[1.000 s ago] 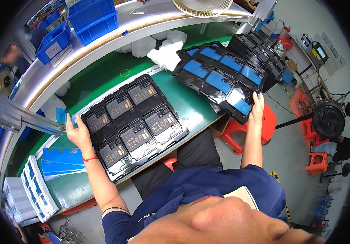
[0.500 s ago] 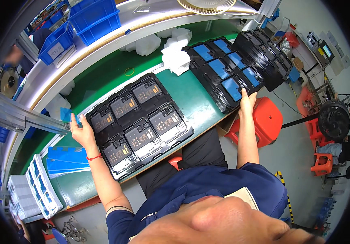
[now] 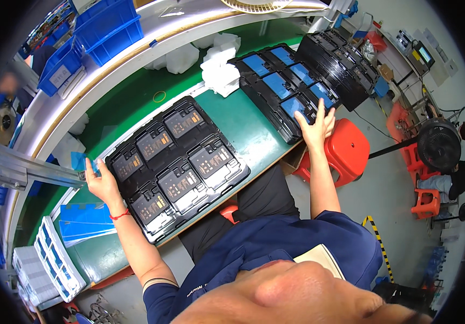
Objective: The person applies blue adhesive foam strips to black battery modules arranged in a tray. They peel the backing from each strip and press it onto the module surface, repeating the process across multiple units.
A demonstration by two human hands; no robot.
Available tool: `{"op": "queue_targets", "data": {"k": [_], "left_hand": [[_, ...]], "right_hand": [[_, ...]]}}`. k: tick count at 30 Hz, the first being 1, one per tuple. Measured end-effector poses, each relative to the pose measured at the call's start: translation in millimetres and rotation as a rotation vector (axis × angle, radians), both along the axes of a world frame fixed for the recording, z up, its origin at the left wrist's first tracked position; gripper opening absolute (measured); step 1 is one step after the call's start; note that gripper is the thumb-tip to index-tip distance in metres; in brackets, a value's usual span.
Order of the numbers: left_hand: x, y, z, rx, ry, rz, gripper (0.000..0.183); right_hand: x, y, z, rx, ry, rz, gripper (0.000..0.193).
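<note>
My left hand is open with spread fingers, at the left edge of a black plastic tray on the bench. The tray holds several flat black battery-like packs with printed labels, in two rows. A small blue translucent piece shows beside my left fingertips; I cannot tell whether they touch it. My right hand is open, fingers apart, over the near right corner of a second black tray stack. The packs in its top tray have blue faces. My right fingertips are at the nearest blue-faced packs, contact unclear.
Behind the second stack stands a tall stack of black trays. White crumpled bags lie beyond the bench. Blue sheets and white trays are at left, blue bins on the shelf, a red stool at right.
My right hand has opened from the near edge of the blue-faced tray, spreading its fingers. My left hand stays beside the black tray, fingers spread wider. The whole view has shifted slightly.
</note>
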State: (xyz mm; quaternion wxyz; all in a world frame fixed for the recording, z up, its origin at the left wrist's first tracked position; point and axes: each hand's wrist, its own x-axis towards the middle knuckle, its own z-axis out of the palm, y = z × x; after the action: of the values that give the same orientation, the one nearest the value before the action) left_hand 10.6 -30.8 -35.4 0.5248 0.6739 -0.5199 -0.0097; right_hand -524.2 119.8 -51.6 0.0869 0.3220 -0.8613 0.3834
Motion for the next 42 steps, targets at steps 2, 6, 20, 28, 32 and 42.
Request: {"op": "queue_targets", "data": {"k": [2, 6, 20, 28, 32, 42], "left_hand": [[0.1, -0.7, -1.5, 0.010, -0.012, -0.001, 0.046], [11.0, -11.8, -15.2, -0.148, -0.133, -0.009, 0.047], [13.1, -17.1, -21.7, -0.214, -0.195, 0.003, 0.046], [-3.8, -0.5, -2.9, -0.072, -0.031, -0.039, 0.044], [-6.9, 0.5, -0.8, -0.081, -0.045, -0.030, 0.044], [-3.0, -2.7, 1.7, -0.127, 0.044, -0.022, 0.044]], "right_hand": [[-8.1, 0.2, 4.1, 0.037, -0.092, 0.057, 0.098], [-33.5, -1.3, 3.5, 0.048, -0.128, 0.003, 0.095], [-24.8, 1.5, 20.1, 0.116, 0.051, 0.269, 0.079], [-6.4, -0.2, 26.0, 0.169, 0.172, 0.201, 0.069], [38.8, -39.5, 49.6, 0.030, 0.350, 0.441, 0.067], [142.8, -199.3, 62.3, 0.358, 0.326, 0.591, 0.082]]}}
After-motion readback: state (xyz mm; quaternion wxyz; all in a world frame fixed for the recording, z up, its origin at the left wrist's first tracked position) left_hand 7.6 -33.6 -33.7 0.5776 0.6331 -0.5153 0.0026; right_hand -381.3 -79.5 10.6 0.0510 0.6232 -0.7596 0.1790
